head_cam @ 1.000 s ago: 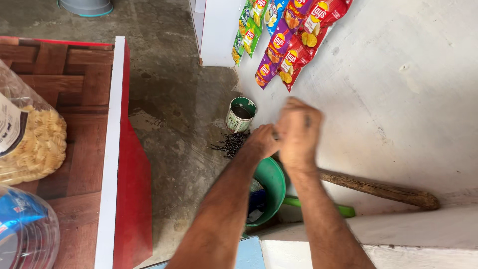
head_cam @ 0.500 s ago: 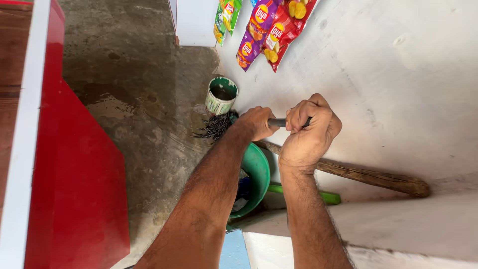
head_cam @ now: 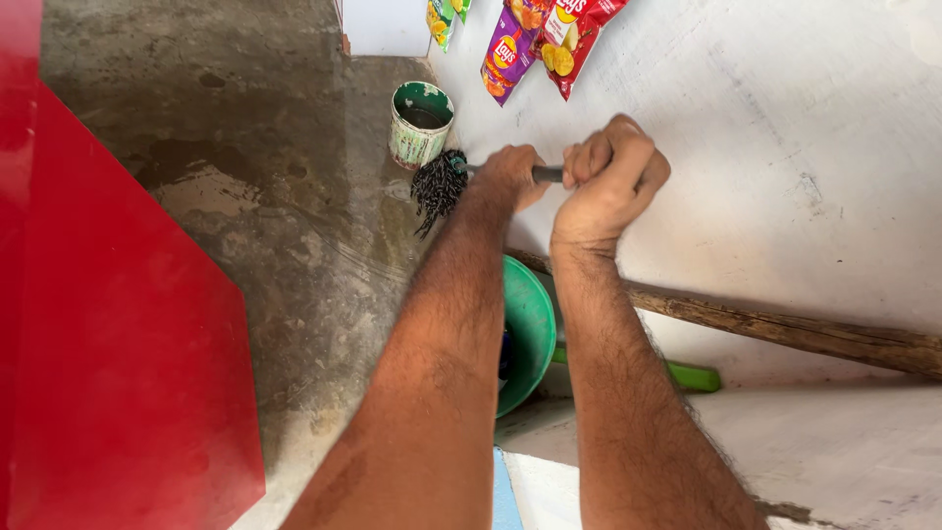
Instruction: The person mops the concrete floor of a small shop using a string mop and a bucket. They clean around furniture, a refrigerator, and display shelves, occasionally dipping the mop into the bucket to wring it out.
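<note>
You are gripping a dark broom handle (head_cam: 548, 174) with both hands. Your left hand (head_cam: 510, 175) is wrapped around the shaft just above the bristles; your right hand (head_cam: 610, 177) is fisted around it higher up, close beside the left, with a short stretch of bare shaft showing between them. The handle is lying nearly level across the view. The black bristles (head_cam: 437, 186) are hanging at its left end, over the wet concrete floor (head_cam: 275, 206) and just beside a green-rimmed paint tin (head_cam: 420, 123) standing at the foot of the white wall (head_cam: 785, 147).

Under your forearms a green bucket (head_cam: 530, 329) is sitting beside the wall. A rough wooden pole (head_cam: 785, 329) is lying along the wall base. Snack packets (head_cam: 535, 39) are hanging on the wall above. A red counter side (head_cam: 108, 324) is filling the left.
</note>
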